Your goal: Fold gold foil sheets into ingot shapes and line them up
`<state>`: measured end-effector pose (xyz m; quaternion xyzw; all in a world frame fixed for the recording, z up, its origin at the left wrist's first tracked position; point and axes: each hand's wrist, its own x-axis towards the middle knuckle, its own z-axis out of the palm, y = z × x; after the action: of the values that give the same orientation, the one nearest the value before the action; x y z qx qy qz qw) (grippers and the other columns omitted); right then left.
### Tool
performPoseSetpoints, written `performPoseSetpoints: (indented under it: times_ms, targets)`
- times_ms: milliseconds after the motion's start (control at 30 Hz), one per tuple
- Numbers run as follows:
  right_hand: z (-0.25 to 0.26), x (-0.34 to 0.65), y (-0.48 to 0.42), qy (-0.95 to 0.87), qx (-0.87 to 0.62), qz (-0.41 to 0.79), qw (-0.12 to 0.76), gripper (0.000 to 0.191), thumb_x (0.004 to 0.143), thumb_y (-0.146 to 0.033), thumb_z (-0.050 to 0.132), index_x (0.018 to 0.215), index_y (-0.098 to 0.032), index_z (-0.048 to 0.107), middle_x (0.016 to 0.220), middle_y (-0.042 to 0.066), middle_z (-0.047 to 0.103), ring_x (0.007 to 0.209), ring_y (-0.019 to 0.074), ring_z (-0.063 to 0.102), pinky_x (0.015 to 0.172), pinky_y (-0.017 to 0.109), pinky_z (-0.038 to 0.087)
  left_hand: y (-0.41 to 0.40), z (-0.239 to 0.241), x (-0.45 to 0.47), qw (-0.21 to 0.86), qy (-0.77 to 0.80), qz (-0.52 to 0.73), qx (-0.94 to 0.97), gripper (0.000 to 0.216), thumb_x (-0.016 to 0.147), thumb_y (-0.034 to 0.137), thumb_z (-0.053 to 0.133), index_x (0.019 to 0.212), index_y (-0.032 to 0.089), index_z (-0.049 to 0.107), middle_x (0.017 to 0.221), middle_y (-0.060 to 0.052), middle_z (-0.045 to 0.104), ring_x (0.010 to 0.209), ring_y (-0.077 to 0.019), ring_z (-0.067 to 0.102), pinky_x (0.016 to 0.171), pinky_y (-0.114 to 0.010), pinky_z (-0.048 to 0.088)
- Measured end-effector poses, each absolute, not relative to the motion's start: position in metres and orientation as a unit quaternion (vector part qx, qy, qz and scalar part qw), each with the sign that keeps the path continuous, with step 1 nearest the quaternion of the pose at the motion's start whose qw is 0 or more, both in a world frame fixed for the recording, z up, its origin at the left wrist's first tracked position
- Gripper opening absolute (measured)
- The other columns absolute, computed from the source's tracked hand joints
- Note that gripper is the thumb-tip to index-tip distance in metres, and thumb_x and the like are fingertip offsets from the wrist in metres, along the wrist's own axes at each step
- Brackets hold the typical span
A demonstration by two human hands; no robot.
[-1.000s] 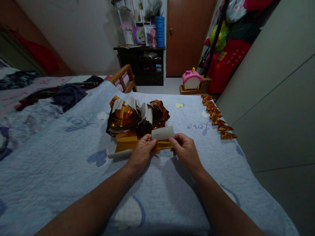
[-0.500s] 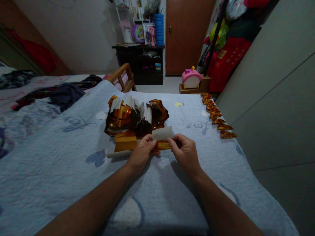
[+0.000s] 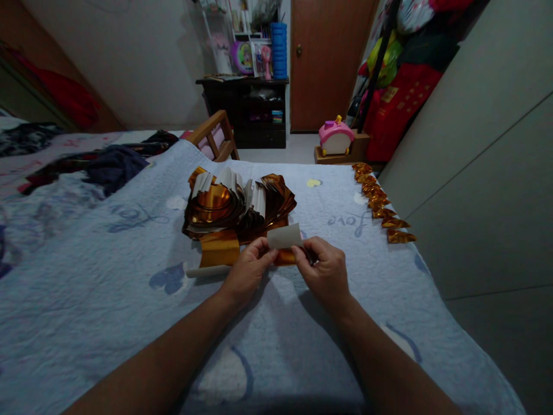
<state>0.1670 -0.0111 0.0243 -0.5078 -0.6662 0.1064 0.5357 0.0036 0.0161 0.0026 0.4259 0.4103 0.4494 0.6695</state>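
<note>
Dark clothes (image 3: 114, 164) lie bunched at the bed's far left edge. Blue blanket (image 3: 108, 300) covers the bed (image 3: 432, 288), printed with hearts and script. A pile of gold foil sheets (image 3: 235, 204) sits mid-bed toward the far edge, shiny sides and white backs mixed. One flat gold sheet (image 3: 219, 248) lies at the pile's near side, a white paper roll (image 3: 208, 271) just beside it on the blanket.

My left hand (image 3: 246, 271) pinches the left end of the folded gold paper (image 3: 284, 246), thumb and fingers closed on it. The paper is lifted just above the blanket, near side of the pile, white back flap up, gold strip below. It spans between both hands. My right hand (image 3: 326, 271) grips the right end, fingers curled tight on it.

A row of folded gold pieces (image 3: 382, 207) runs along the bed's right edge, well apart from my hands.

Beyond the far edge: wooden chair (image 3: 216, 135), dark shelf unit (image 3: 248, 109) with clutter on top, brown door (image 3: 328, 57), pink toy (image 3: 336, 138) on the floor, red bags (image 3: 401, 104). Grey wardrobe wall (image 3: 488, 144) on the right.
</note>
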Motion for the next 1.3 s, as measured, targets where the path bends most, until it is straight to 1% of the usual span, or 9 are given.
performPoseSetpoints:
  times_ms: [100, 233, 333, 400, 500, 600, 700, 1000, 1300]
  targets:
    - [0.0239, 0.1675, -0.0112, -0.676, -0.492, 0.098, 0.54, 0.015, 0.088, -0.013, 0.061, 0.074, -0.018, 0.061, 0.064, -0.002, 0.058, 0.055, 0.0103, 0.05, 0.055, 0.024, 0.039, 0.0149, 0.0057, 0.0033, 0.667, 0.417, 0.45, 0.422, 0.033, 0.074, 0.031, 0.083, 0.099, 0.017, 0.07, 0.102, -0.004, 0.074, 0.087, -0.0146, 0.066, 0.079, -0.023, 0.05]
    - [0.0245, 0.1678, -0.0109, -0.693, -0.468, 0.088, 0.542, 0.013, 0.089, -0.012, 0.061, 0.077, -0.019, 0.062, 0.066, -0.001, 0.061, 0.055, 0.0106, 0.051, 0.054, 0.024, 0.04, 0.0157, 0.0054, 0.0011, 0.677, 0.425, 0.433, 0.416, 0.039, 0.071, 0.03, 0.085, 0.105, 0.018, 0.071, 0.089, -0.001, 0.072, 0.06, -0.0066, 0.054, 0.053, -0.017, 0.038]
    - [0.0263, 0.1679, -0.0113, -0.698, -0.46, 0.076, 0.543, 0.014, 0.089, -0.013, 0.061, 0.076, -0.019, 0.061, 0.065, -0.001, 0.06, 0.054, 0.0107, 0.051, 0.053, 0.024, 0.039, 0.0171, 0.0031, -0.001, 0.693, 0.414, 0.423, 0.41, 0.043, 0.071, 0.029, 0.086, 0.109, 0.019, 0.07, 0.084, 0.001, 0.069, 0.054, -0.0044, 0.049, 0.048, -0.015, 0.034]
    - [0.0275, 0.1679, -0.0118, -0.702, -0.458, 0.07, 0.541, 0.015, 0.09, -0.013, 0.061, 0.076, -0.019, 0.06, 0.065, -0.002, 0.06, 0.054, 0.0107, 0.051, 0.053, 0.024, 0.039, 0.0179, 0.0024, -0.0021, 0.699, 0.405, 0.424, 0.409, 0.041, 0.069, 0.028, 0.087, 0.106, 0.018, 0.071, 0.081, 0.001, 0.067, 0.054, -0.0046, 0.05, 0.047, -0.015, 0.035]
    - [0.0284, 0.1679, -0.0127, -0.709, -0.451, 0.062, 0.539, 0.016, 0.09, -0.013, 0.061, 0.075, -0.019, 0.06, 0.065, -0.001, 0.061, 0.055, 0.0108, 0.052, 0.053, 0.024, 0.04, 0.0187, 0.0027, -0.0029, 0.701, 0.396, 0.426, 0.413, 0.037, 0.068, 0.028, 0.088, 0.1, 0.016, 0.072, 0.079, 0.0, 0.067, 0.058, -0.0072, 0.056, 0.047, -0.016, 0.04]
    - [0.0278, 0.168, -0.0131, -0.714, -0.445, 0.058, 0.537, 0.016, 0.091, -0.014, 0.061, 0.076, -0.019, 0.061, 0.065, -0.001, 0.062, 0.055, 0.0111, 0.053, 0.054, 0.025, 0.041, 0.0195, 0.0034, -0.0029, 0.707, 0.395, 0.42, 0.409, 0.036, 0.068, 0.027, 0.088, 0.097, 0.015, 0.073, 0.082, -0.003, 0.069, 0.065, -0.0101, 0.062, 0.052, -0.017, 0.046]
    - [0.0267, 0.1682, -0.0132, -0.717, -0.445, 0.06, 0.533, 0.016, 0.092, -0.015, 0.061, 0.076, -0.019, 0.061, 0.065, -0.001, 0.062, 0.055, 0.0111, 0.052, 0.054, 0.025, 0.041, 0.02, 0.0033, -0.0026, 0.714, 0.39, 0.418, 0.404, 0.033, 0.068, 0.027, 0.089, 0.093, 0.014, 0.073, 0.082, -0.003, 0.071, 0.067, -0.0102, 0.063, 0.058, -0.017, 0.048]
    - [0.0278, 0.1674, -0.0141, -0.719, -0.453, 0.073, 0.523, 0.017, 0.092, -0.018, 0.062, 0.075, -0.02, 0.062, 0.065, 0.0, 0.062, 0.056, 0.012, 0.054, 0.055, 0.025, 0.041, 0.0192, 0.0021, -0.0012, 0.721, 0.369, 0.428, 0.401, 0.03, 0.068, 0.025, 0.088, 0.092, 0.014, 0.073, 0.082, -0.003, 0.07, 0.067, -0.0096, 0.06, 0.066, -0.021, 0.048]
    - [0.0275, 0.1685, -0.0137, -0.712, -0.456, 0.093, 0.526, 0.018, 0.092, -0.017, 0.06, 0.075, -0.02, 0.062, 0.065, -0.001, 0.062, 0.056, 0.0115, 0.052, 0.056, 0.025, 0.041, 0.0183, 0.0034, -0.001, 0.722, 0.381, 0.427, 0.389, 0.033, 0.068, 0.026, 0.088, 0.095, 0.014, 0.073, 0.083, -0.003, 0.07, 0.068, -0.0093, 0.06, 0.067, -0.02, 0.049]
